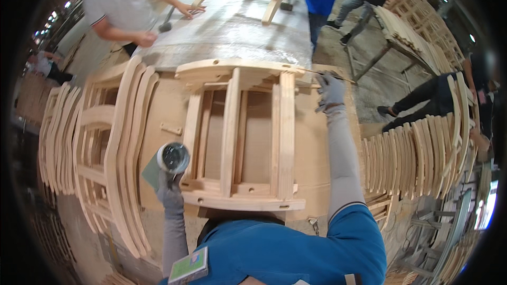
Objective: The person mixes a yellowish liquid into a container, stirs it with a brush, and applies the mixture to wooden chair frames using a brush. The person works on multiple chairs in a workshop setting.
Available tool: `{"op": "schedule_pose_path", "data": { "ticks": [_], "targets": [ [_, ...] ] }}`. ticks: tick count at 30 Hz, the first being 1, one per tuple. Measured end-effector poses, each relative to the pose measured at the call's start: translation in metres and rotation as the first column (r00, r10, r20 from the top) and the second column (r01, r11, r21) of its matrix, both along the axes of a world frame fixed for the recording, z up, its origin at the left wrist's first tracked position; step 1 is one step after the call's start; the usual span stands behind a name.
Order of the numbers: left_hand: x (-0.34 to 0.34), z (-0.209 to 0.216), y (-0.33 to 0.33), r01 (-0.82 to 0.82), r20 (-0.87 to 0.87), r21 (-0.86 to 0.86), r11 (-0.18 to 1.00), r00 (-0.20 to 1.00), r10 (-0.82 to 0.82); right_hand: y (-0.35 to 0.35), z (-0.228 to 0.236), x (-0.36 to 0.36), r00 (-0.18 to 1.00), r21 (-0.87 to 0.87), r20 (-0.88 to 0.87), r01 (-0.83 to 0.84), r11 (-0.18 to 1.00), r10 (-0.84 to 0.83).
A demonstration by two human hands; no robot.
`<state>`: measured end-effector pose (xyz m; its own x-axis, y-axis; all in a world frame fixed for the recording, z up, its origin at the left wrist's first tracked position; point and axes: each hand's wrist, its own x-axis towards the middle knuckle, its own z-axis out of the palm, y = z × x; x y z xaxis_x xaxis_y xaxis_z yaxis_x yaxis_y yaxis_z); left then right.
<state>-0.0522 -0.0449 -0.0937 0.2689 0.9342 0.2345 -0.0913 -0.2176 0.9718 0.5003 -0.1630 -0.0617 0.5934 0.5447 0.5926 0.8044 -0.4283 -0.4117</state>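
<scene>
In front of me lies a pale wooden frame [230, 132] with curved end rails, upright slats and several slots in its rails. My left hand [170, 189], in a grey glove, is closed around a round open container [174, 157] with dark, shiny contents, left of the frame. A greenish flat piece [151, 173] shows beside that container; whether I hold it too is unclear. At the frame's far right corner is my gloved right hand [331, 91]. Its fingers close on a thin stick [346, 78], whose tip reaches toward the rail's end.
A small wooden piece [171, 129] lies on the brown board [311, 163] under the frame. Curved wooden frames [119, 142] stand stacked at left, more parts [412, 153] at right. Beyond is a covered table [237, 37] with chair parts and mallets. Several people work around it.
</scene>
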Motion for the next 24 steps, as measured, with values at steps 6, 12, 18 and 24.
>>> {"op": "schedule_pose_path", "data": {
  "ticks": [6,12,18,24],
  "targets": [
    [-0.019,0.007,0.002,0.032,-0.293,0.296,0.955,0.954,0.059,-0.107,-0.013,-0.104,0.894,0.27,-0.405,-0.082,0.959,0.19],
    [-0.027,0.017,0.011,0.251,0.417,-0.375,0.892,0.905,-0.08,-0.248,-0.049,-0.21,0.345,0.583,-0.754,0.743,0.328,0.559],
    [-0.024,0.013,0.016,0.609,0.669,-0.445,0.657,0.714,-0.209,-0.336,-0.062,-0.366,0.519,0.614,-0.69,0.789,0.028,0.505],
    [-0.069,0.029,0.005,0.759,0.716,-0.358,0.545,0.597,-0.361,-0.329,-0.035,-0.499,0.551,0.552,-0.712,0.822,-0.138,0.437]
  ]
}}
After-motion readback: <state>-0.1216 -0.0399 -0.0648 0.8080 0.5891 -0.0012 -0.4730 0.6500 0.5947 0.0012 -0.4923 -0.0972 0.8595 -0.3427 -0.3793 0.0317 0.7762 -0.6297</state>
